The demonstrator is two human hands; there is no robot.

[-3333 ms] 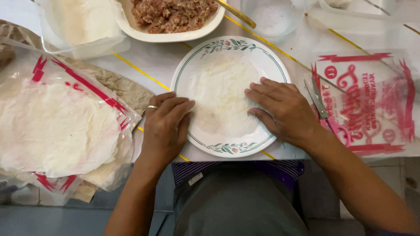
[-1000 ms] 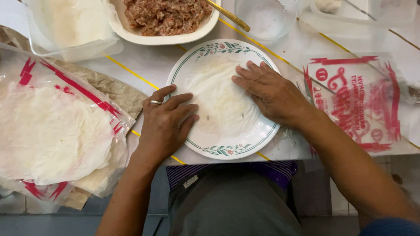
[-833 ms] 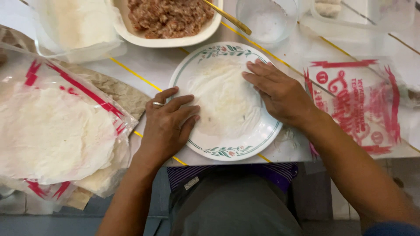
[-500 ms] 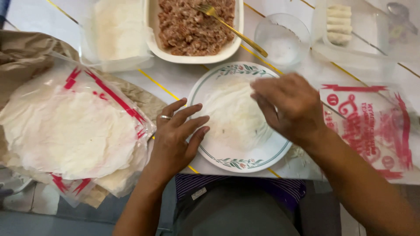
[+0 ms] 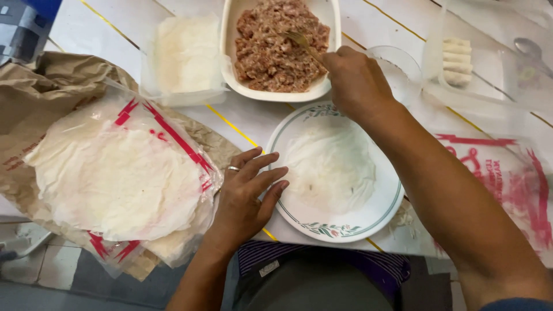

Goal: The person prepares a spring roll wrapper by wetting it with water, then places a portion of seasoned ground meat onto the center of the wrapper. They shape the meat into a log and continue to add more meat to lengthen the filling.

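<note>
Head view: 1 person at a white table (image 5: 253,124)
Right hand (image 5: 357,80): fingers closed on a fork (image 5: 300,41) resting in the minced meat (image 5: 276,43) of the oval dish (image 5: 230,69)
Left hand (image 5: 247,196): fingers spread flat, tips touching the plate (image 5: 357,222) rim
Wrapper (image 5: 329,167): flat on the plate
Bagged wrappers (image 5: 115,178): left of the left hand

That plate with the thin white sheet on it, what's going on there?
A person has a round wrapper lying flat on the plate. The left hand rests at the plate's edge. The right hand holds a fork in the dish of minced meat. More wrappers lie in a bag alongside.
</note>
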